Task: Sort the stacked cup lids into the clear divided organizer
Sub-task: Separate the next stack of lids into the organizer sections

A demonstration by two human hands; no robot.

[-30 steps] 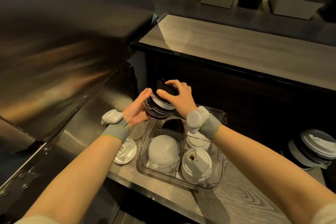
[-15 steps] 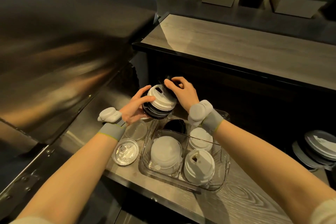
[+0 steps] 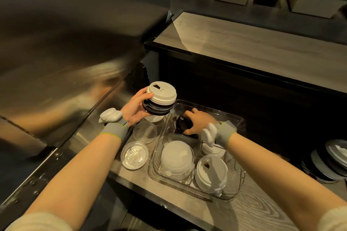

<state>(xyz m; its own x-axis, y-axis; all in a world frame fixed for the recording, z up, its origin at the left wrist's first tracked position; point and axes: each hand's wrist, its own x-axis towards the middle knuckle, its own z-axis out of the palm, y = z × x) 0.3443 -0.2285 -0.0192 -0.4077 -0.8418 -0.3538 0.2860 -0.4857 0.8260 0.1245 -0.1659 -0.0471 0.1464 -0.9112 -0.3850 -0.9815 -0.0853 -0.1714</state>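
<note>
Head view: lid stack (image 3: 159,104), prob. light & flimsy, is gripped at rims by left hand (image 3: 134,111); black lid (image 3: 182,125) is pinched by right hand (image 3: 201,121).

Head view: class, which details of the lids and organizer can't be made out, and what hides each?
1. Lid stack, head view: the count of dark lids is blurred and partly covered by the left hand.
2. Black lid in the organizer, head view: the right hand covers part of it and whatever lies under it.
3. Lid pile, head view: cut off by the right edge.
</note>
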